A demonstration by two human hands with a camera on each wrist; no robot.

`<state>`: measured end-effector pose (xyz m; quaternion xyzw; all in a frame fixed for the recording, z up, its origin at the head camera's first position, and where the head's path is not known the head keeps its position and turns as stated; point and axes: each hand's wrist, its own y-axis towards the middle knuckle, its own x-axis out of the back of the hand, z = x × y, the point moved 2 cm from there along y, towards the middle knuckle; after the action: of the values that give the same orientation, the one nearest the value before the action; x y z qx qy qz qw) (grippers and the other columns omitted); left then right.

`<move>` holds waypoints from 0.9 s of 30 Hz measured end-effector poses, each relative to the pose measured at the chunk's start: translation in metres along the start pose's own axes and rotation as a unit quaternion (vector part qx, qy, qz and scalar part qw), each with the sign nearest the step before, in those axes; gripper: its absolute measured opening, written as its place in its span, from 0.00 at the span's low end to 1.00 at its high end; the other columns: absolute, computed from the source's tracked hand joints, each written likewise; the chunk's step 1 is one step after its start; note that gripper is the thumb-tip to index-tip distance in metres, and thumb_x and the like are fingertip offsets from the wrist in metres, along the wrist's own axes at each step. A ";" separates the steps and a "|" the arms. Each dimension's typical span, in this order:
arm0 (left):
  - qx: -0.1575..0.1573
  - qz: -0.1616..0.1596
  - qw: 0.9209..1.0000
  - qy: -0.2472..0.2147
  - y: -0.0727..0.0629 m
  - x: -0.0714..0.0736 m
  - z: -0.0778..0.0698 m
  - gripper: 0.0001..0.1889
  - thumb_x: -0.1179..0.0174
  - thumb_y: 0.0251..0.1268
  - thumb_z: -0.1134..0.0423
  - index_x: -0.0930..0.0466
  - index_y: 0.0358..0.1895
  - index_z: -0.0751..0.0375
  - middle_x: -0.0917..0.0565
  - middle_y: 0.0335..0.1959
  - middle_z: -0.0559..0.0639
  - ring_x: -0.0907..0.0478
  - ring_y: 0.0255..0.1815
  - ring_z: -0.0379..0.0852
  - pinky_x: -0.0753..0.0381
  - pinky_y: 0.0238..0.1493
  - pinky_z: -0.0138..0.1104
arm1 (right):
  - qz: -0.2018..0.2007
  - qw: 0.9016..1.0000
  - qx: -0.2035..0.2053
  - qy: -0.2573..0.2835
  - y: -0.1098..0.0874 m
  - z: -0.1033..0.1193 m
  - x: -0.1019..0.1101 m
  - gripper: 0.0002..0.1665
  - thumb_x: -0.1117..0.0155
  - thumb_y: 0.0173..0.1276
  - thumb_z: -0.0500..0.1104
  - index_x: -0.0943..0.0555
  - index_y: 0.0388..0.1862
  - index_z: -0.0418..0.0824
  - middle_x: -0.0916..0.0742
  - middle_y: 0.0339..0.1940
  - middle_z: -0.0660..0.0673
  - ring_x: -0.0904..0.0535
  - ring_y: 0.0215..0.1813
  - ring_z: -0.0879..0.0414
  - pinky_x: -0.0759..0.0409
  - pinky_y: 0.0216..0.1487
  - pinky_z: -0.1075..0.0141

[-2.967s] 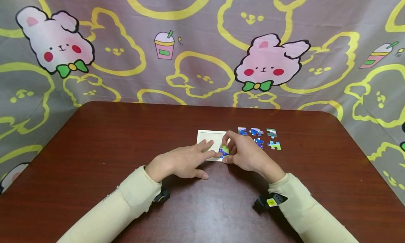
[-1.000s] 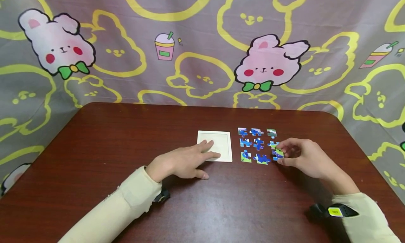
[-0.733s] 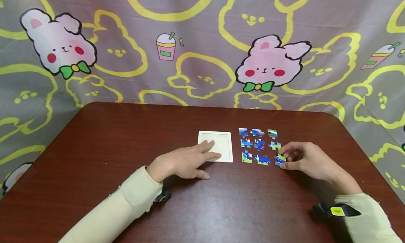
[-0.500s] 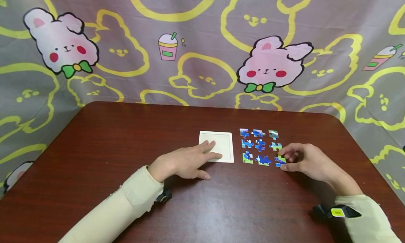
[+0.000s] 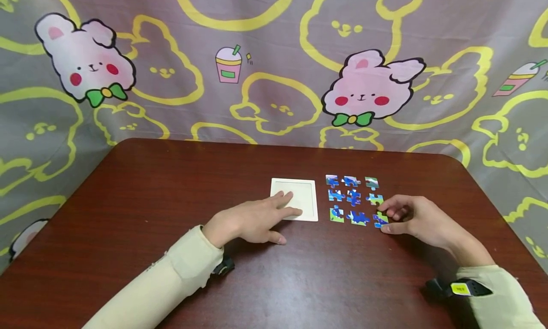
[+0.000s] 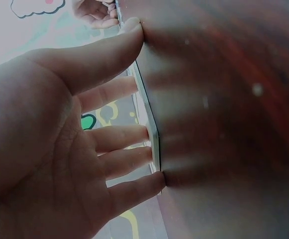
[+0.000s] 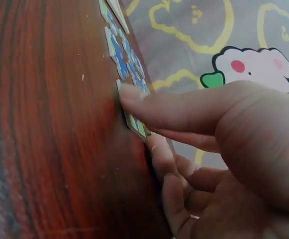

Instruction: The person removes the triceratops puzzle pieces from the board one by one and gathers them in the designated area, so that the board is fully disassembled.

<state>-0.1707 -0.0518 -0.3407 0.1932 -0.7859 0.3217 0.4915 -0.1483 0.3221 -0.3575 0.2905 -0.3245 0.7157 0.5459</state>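
Observation:
My left hand [image 5: 252, 220] lies with fingers spread and straight, fingertips on the white puzzle tray [image 5: 309, 200]; its thumb rests on the table beside it. To the right of the tray, jigsaw pieces in blue, green and white lie apart in three rows. My right hand [image 5: 421, 222] holds the corner puzzle piece [image 5: 379, 219], blue and green, at the near right of these rows, pinching it between thumb and index finger. In the right wrist view this puzzle piece [image 7: 135, 124] is flat at table level, partly hidden by the thumb [image 7: 134, 97].
The dark reddish-brown table [image 5: 192, 177] extends around both hands. A patterned cloth [image 5: 274, 43] with rabbits and yellow outlines hangs behind its far edge. Close left of the held piece lies another blue puzzle piece [image 5: 358, 217], with a green piece [image 5: 375, 199] just beyond it.
My right hand has carried the corner piece from the tray to the right and lowered it at the end of the near row, shifting it slightly toward me. My left hand stays on the tray.

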 end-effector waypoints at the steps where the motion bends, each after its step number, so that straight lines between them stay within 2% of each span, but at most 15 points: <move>1: 0.001 0.000 1.000 0.000 0.000 0.000 0.000 0.37 0.35 0.76 0.48 0.38 0.84 0.41 0.52 0.90 0.54 0.55 0.91 0.55 0.34 0.83 0.50 | -0.001 1.000 -0.001 0.000 0.000 0.000 0.001 0.25 0.16 0.61 0.48 0.13 0.55 0.41 0.15 0.39 0.46 0.23 0.40 0.57 0.23 0.38 0.69; 6: 0.006 0.002 1.000 -0.001 0.000 0.001 0.000 0.37 0.35 0.76 0.48 0.38 0.84 0.40 0.52 0.90 0.53 0.55 0.91 0.55 0.34 0.83 0.50 | -0.005 1.000 0.009 0.000 0.001 0.000 0.002 0.25 0.17 0.62 0.50 0.13 0.54 0.41 0.15 0.38 0.47 0.22 0.39 0.57 0.23 0.37 0.69; 14: 0.010 0.002 1.000 0.004 -0.002 0.002 0.000 0.37 0.35 0.76 0.47 0.38 0.84 0.39 0.53 0.91 0.52 0.56 0.91 0.53 0.33 0.82 0.51 | -0.005 1.000 -0.003 -0.014 0.000 0.003 0.004 0.27 0.20 0.65 0.56 0.14 0.55 0.42 0.14 0.39 0.46 0.22 0.40 0.56 0.24 0.37 0.68; 18: -0.003 -0.009 1.000 -0.001 -0.005 0.004 0.002 0.37 0.35 0.76 0.46 0.38 0.84 0.40 0.51 0.90 0.53 0.54 0.91 0.53 0.35 0.83 0.51 | -0.005 1.000 0.006 -0.020 -0.001 0.002 0.009 0.27 0.21 0.67 0.55 0.15 0.58 0.41 0.14 0.40 0.47 0.20 0.40 0.58 0.23 0.38 0.68; 21: -0.020 -0.036 0.999 -0.002 -0.008 0.007 0.008 0.36 0.36 0.77 0.45 0.37 0.84 0.44 0.48 0.89 0.57 0.52 0.90 0.56 0.38 0.85 0.52 | -0.022 0.999 0.018 -0.030 -0.003 -0.001 0.016 0.26 0.24 0.70 0.53 0.16 0.60 0.41 0.12 0.42 0.47 0.18 0.39 0.61 0.21 0.39 0.69; 23: -0.020 -0.066 0.998 0.004 -0.012 0.012 0.015 0.36 0.38 0.78 0.44 0.37 0.84 0.46 0.47 0.89 0.59 0.51 0.90 0.58 0.41 0.85 0.53 | -0.043 0.998 0.016 -0.045 -0.004 -0.004 0.023 0.27 0.25 0.72 0.55 0.17 0.62 0.42 0.11 0.45 0.45 0.17 0.40 0.64 0.20 0.40 0.70; 25: -0.007 -0.105 0.994 0.015 -0.017 0.019 0.026 0.36 0.39 0.79 0.42 0.37 0.84 0.47 0.46 0.88 0.60 0.52 0.90 0.60 0.43 0.85 0.57 | -0.069 0.996 0.006 -0.058 -0.005 -0.008 0.031 0.32 0.27 0.73 0.58 0.19 0.66 0.41 0.10 0.50 0.40 0.14 0.46 0.57 0.20 0.40 0.70; 27: 0.019 -0.143 0.989 0.019 -0.024 0.027 0.039 0.37 0.42 0.79 0.40 0.39 0.85 0.48 0.47 0.89 0.59 0.54 0.90 0.61 0.46 0.86 0.59 | -0.092 0.993 -0.012 -0.076 -0.006 -0.012 0.038 0.39 0.29 0.73 0.62 0.24 0.73 0.40 0.12 0.57 0.33 0.12 0.52 0.46 0.15 0.46 0.60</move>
<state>-0.1929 -0.0961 -0.3214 0.3066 -0.7345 0.2667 0.5435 -0.1521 0.3557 -0.3349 0.3661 -0.3451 0.6346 0.5866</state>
